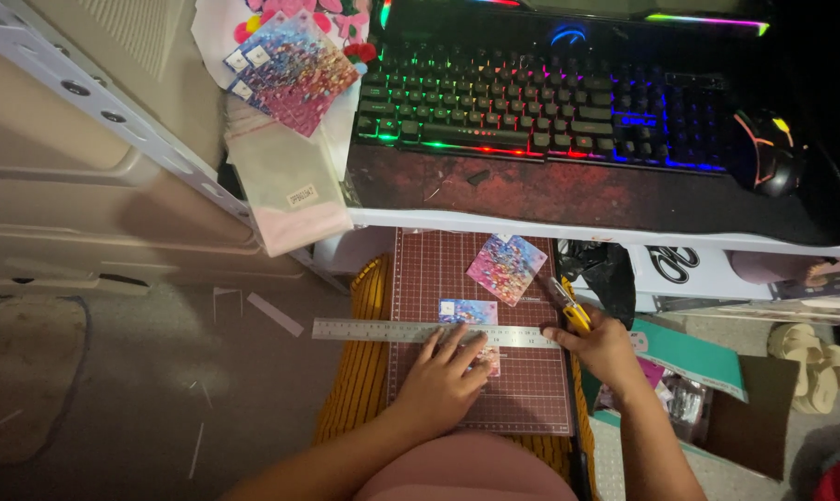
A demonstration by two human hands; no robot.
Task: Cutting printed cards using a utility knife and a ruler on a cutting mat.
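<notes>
Left hand (443,376) flat, fingers spread, pins ruler (420,332) over sticker sheet (469,314) on cutting mat (531,380). Right hand (603,345) grips yellow knife (571,311) at ruler end. Cut looks unstarted; second sheet (507,267) waits nearby.

Clear flat packet (294,190) with small white label (301,196) hanging off desk edge

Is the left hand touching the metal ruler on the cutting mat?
Touching. The head view shows the left hand with its fingers spread and pressed onto the ruler, no gap between them.
</notes>
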